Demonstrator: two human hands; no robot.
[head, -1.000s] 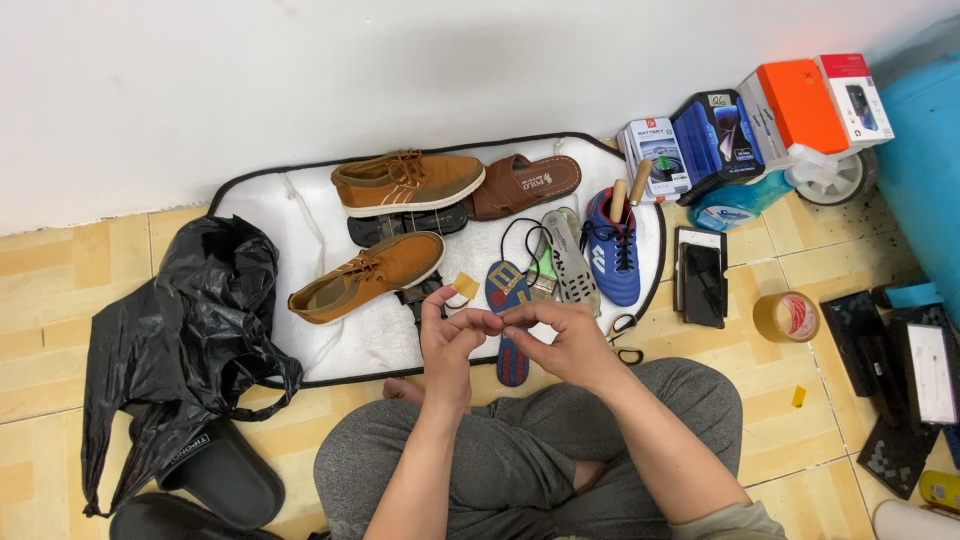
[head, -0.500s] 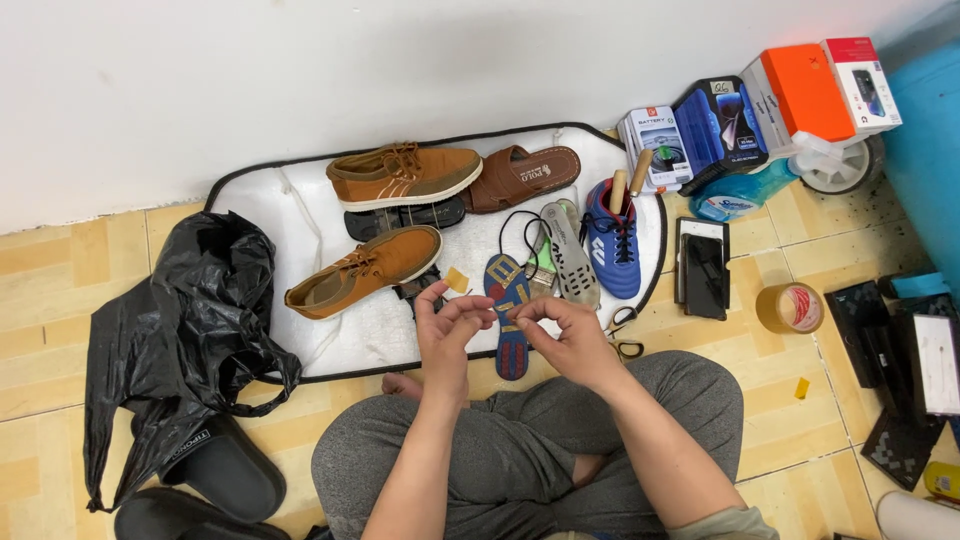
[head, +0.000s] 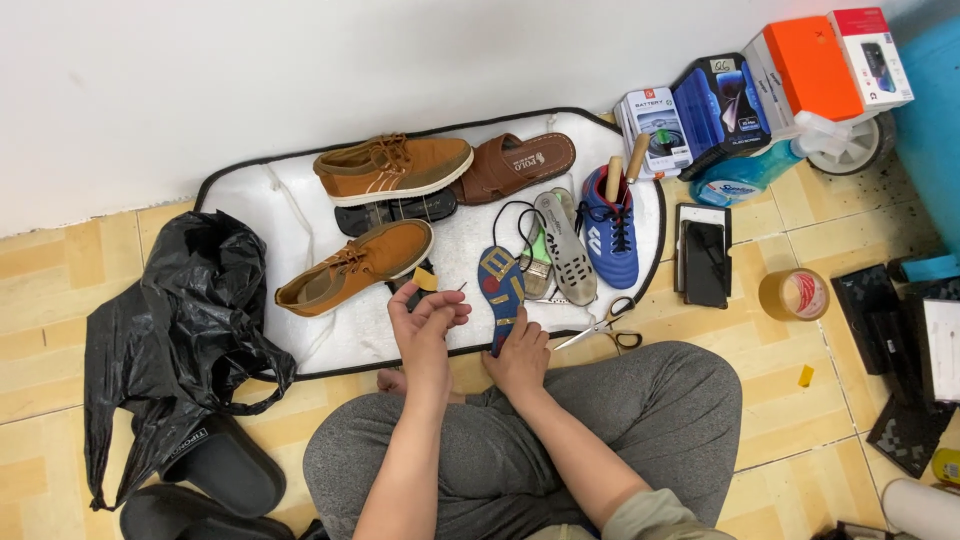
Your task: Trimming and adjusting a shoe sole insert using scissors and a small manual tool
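I sit cross-legged in front of a white mat (head: 300, 215) spread with shoes. My left hand (head: 425, 322) is raised over the mat's near edge, its fingertips pinched on a thin needle (head: 461, 288) that sticks out to the right. My right hand (head: 520, 358) is lower, near my knee, and grips the near end of a blue insole (head: 500, 285) with yellow and red patches. The insole lies on the mat and points away from me. A tan shoe (head: 355, 266) lies just left of my left hand.
On the mat lie a second tan shoe (head: 392, 168), a brown sandal (head: 515, 166), a grey insole (head: 565, 247) and a blue sports shoe (head: 610, 230). Scissors (head: 605, 325), a phone (head: 704, 262), a tape roll (head: 794, 294) and boxes (head: 760, 85) are to the right. A black bag (head: 175, 330) and slippers (head: 225, 465) lie to the left.
My two hands were together over the mat's near edge. Now my right hand has dropped away onto the near end of the blue insole, while my left hand stays up with the needle.
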